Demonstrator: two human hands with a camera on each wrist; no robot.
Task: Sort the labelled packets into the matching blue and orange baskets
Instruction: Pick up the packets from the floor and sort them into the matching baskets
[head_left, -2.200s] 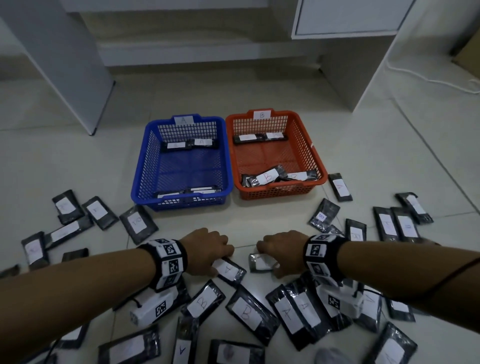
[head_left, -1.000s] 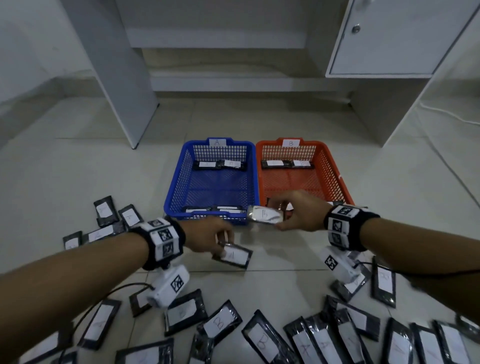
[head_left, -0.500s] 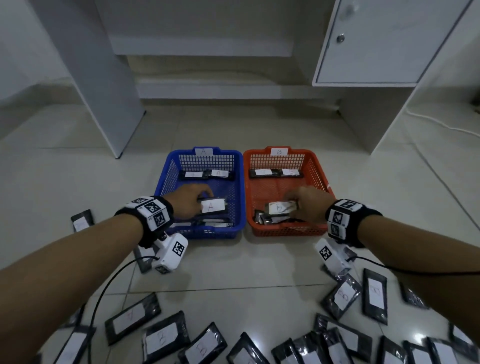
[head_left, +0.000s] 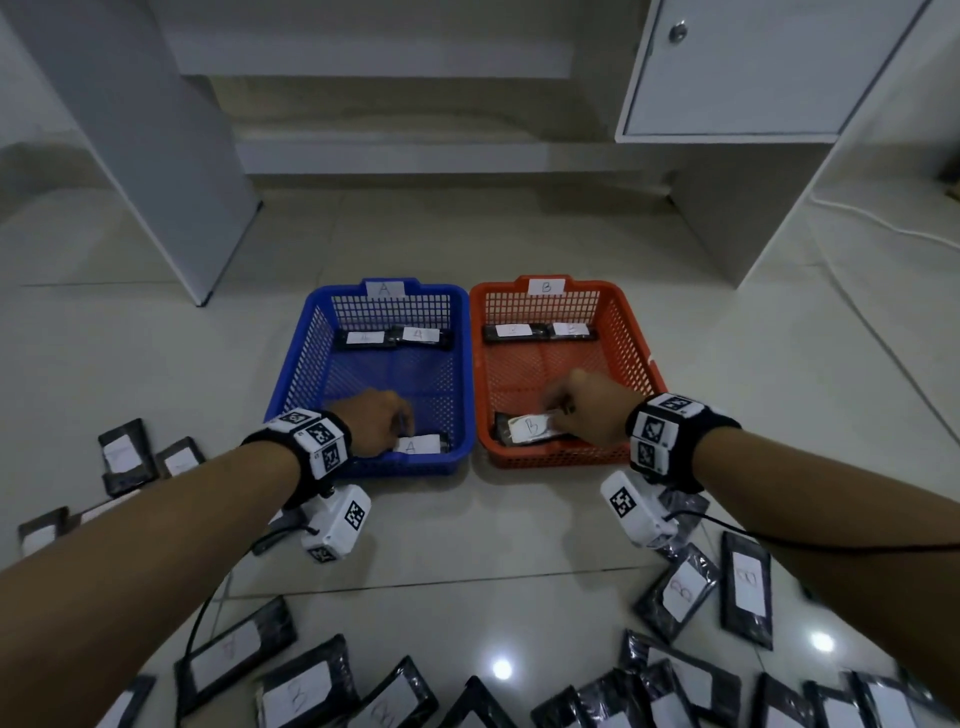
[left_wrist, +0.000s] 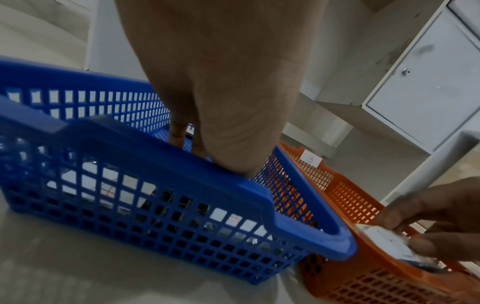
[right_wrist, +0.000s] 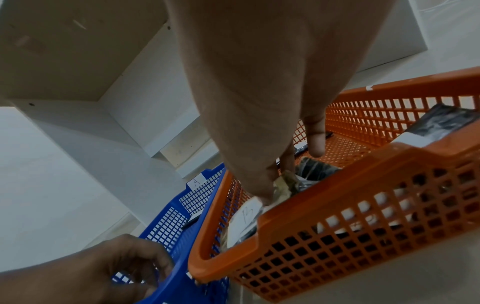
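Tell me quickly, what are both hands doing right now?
Left hand in blue basket, touching packet A. Right hand in orange basket, pinching packet B. Nothing in the way; many packets on the floor.

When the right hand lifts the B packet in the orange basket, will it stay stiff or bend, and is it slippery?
The B packet probably bends a little: its dark wrapper looks crinkled under the right hand. The wrapper is glossy, so it may slide in a loose grip. It seems light, since the fingers alone pinch its edge in the orange basket.
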